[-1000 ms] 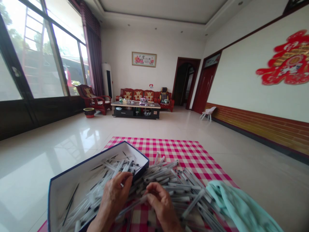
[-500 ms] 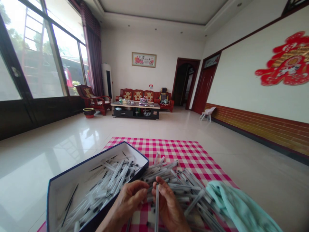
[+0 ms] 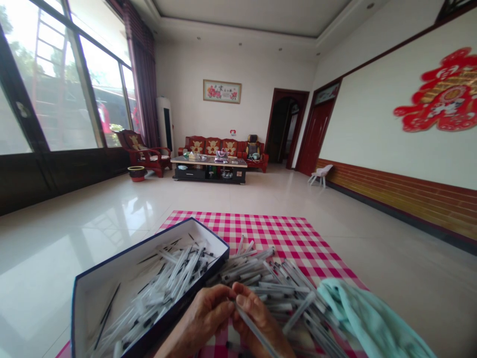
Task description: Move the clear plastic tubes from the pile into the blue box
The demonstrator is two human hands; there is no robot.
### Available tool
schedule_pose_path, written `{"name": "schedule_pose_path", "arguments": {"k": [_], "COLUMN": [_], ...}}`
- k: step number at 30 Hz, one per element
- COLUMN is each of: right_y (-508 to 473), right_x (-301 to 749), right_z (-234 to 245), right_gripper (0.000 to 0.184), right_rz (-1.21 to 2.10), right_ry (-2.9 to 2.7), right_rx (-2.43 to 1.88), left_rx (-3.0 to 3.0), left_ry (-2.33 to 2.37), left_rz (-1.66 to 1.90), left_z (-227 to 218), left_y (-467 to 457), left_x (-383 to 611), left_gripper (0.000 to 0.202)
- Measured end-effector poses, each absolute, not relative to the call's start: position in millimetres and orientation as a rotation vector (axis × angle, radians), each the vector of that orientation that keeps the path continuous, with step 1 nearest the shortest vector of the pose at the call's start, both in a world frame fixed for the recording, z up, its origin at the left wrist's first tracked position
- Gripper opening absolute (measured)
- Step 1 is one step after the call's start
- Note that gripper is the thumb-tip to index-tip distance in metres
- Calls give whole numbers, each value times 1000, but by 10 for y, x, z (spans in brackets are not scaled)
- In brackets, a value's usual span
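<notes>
My right hand (image 3: 263, 318) holds a translucent pen (image 3: 255, 328) between thumb and fingers. The pen slants, its far end up by the fingertips and the rest running down to the right. My left hand (image 3: 208, 313) pinches at that far end, thumb and fingertips together. The fingers cover the tip, so its detail is hidden. Beyond and right of my hands lies a pile of similar pens (image 3: 298, 286) with dark ends. On the left stands a blue-edged white box (image 3: 95, 283), holding loose clear pen parts (image 3: 175, 278) and thin dark refills (image 3: 108, 313).
A pink-and-white checked cloth (image 3: 283, 228) lies under the box and pens. To the right is a crumpled mint-green cloth (image 3: 365, 313). Farther off, across the tiled floor, stand a low table (image 3: 208, 171), a red wooden sofa (image 3: 208, 144) and a small chair (image 3: 320, 174).
The left hand has moved right, and its fingertips now meet the pen's end. The pen has tilted from nearly upright to a slant. The box and pile look unchanged.
</notes>
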State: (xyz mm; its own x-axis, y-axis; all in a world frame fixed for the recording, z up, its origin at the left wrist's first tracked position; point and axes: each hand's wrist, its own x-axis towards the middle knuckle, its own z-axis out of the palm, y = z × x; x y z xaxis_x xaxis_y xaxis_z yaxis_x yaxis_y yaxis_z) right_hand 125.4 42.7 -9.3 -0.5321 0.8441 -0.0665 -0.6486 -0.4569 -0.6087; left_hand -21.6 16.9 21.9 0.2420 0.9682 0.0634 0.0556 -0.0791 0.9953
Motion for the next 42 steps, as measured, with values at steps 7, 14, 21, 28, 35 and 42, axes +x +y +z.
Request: {"name": "schedule_pose_path", "arguments": {"k": [7, 14, 21, 28, 35, 42], "right_y": [453, 476, 513, 487, 480, 496], "right_x": [1258, 1212, 1218, 1183, 1173, 1195], "right_z": [-122, -170, -163, -165, -171, -190], "right_gripper": [35, 22, 20, 17, 14, 15], "right_rz": [1913, 1764, 1719, 1736, 1756, 1712], "right_ry": [-565, -680, -649, -667, -733, -692], "right_rx": [-451, -507, -556, -532, -513, -527], "left_rx": [1045, 1294, 1710, 1754, 1489, 1445], "left_ry": [1068, 1316, 1525, 1581, 1633, 1550], "left_rz": [1255, 1399, 1395, 1385, 1268, 1335], "left_z": [129, -49, -1, 35, -59, -4], "left_y": [246, 265, 209, 153, 239, 198], "left_x": [-160, -101, -96, -72, -43, -47], "left_gripper": [34, 33, 19, 22, 48, 42]}}
